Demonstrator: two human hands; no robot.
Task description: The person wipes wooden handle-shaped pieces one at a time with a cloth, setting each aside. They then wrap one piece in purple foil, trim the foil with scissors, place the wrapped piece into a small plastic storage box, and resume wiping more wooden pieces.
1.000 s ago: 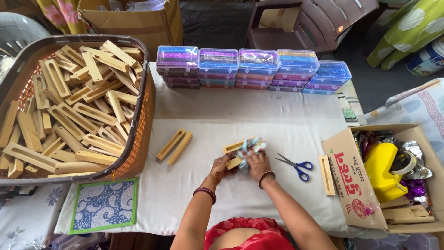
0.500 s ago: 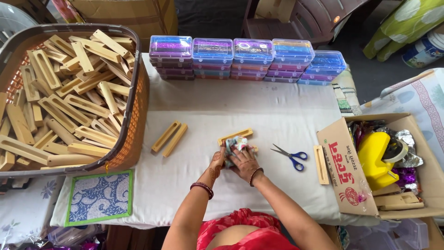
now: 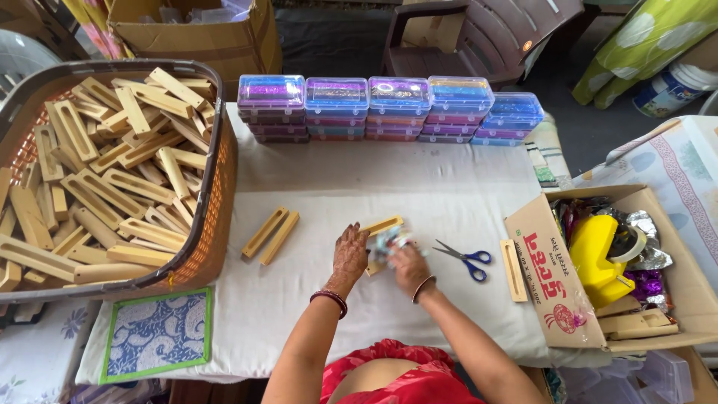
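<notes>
The slotted wooden piece (image 3: 383,227) lies on the white-covered tabletop (image 3: 419,194) just in front of the person, partly under both hands, with a shiny bluish bit of wrapping (image 3: 390,241) against it. The left hand (image 3: 350,254) presses flat on the near end of the wood, fingers spread; the right hand (image 3: 407,265) is curled around the shiny material, fingertips pinched on it, so the two hands sit close together on the same piece. Whether the foil is already stuck to the wood cannot be told from here.

To do this step well, I judge the left hand should keep the wood pinned so it does not slide on the cloth, while the right draws the foil taut and lays it along the wood without creases (a loose edge would likely wrinkle).

Blue-handled scissors (image 3: 465,259) lie just right of the hands, within easy reach. Two more slotted pieces (image 3: 271,236) lie side by side to the left, and one (image 3: 513,269) rests against the open cardboard box (image 3: 553,284) at right. A large basket (image 3: 217,187) heaped with the same wooden pieces stands at left; stacked clear cases (image 3: 389,108) of glittery colours line the far edge.
</notes>
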